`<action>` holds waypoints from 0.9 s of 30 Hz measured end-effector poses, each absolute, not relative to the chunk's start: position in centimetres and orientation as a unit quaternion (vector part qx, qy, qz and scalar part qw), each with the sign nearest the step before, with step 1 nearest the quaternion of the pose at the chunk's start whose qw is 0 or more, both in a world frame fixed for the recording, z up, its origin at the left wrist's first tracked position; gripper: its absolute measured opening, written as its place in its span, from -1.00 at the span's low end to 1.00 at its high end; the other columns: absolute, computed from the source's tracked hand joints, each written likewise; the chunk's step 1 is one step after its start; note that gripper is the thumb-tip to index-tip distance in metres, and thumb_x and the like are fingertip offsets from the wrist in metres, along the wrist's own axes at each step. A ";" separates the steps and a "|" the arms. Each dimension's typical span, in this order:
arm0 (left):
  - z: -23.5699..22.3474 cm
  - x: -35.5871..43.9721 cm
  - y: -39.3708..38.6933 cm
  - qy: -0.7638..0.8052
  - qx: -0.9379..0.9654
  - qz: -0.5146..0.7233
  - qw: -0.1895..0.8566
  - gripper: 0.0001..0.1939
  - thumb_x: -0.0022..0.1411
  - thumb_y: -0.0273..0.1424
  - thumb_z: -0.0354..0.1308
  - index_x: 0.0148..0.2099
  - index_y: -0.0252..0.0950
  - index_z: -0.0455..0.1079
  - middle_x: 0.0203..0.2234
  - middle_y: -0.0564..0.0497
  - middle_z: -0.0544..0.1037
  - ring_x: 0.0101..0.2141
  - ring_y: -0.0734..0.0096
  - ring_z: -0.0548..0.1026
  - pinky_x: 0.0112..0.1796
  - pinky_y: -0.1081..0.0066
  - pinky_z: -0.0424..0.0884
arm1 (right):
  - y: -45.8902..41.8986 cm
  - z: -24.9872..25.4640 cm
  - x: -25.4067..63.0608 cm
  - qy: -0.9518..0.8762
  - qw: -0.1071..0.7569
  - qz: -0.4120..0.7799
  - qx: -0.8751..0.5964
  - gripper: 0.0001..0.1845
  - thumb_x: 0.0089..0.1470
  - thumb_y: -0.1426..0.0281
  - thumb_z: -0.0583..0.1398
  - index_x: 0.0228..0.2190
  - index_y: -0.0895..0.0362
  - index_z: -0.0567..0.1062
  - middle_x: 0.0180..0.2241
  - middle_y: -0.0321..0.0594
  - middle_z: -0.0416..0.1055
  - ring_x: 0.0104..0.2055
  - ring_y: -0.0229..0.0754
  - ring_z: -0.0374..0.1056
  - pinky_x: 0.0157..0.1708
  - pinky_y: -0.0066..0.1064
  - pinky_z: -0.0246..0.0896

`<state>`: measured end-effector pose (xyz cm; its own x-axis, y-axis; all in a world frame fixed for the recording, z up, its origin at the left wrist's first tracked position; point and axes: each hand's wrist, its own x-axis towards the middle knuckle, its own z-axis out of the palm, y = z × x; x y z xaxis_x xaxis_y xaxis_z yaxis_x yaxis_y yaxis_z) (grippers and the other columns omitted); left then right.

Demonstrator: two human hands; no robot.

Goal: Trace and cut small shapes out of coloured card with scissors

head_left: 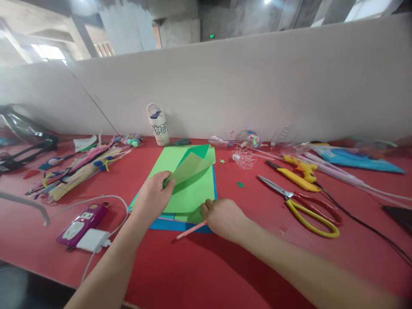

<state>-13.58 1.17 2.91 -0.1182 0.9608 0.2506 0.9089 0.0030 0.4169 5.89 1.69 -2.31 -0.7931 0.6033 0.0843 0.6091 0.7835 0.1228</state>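
Note:
My left hand (155,193) is closed on a folded piece of green paper (189,168), lifted and bent up over a stack. Beneath it lies a light green sheet (189,195) on top of other coloured sheets, with a blue sheet (157,224) showing along the near and right edges. My right hand (225,218) has its fingers curled around a pink pencil (192,230), which points toward the lower left. The fingertips of that hand rest at the near right edge of the light green sheet.
Right of the paper lie large scissors (289,195), a yellow box cutter (298,179) and a glue gun (301,166). At left are pipe cleaners (86,165), a purple power strip (82,225) and a white charger (93,240). A white bottle (159,128) stands behind.

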 end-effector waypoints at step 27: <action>5.6 -13.8 2.1 0.783 0.584 0.191 -0.092 -0.63 0.26 -0.30 -0.12 -0.04 -0.20 0.46 -0.37 -0.14 0.60 -0.32 0.04 0.52 -0.43 0.32 0.21 | 0.7 -3.1 6.9 -0.944 0.034 0.049 -0.325 -0.80 0.22 0.45 0.07 -0.27 0.17 0.49 -0.21 -0.10 0.53 -0.43 -0.16 0.47 -0.53 -0.44 0.17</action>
<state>-13.77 2.09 5.59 -0.3003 0.8806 0.3666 0.9506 0.2443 0.1917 6.90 0.66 -3.13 -0.7869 0.6163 0.0317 0.6096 0.7843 -0.1148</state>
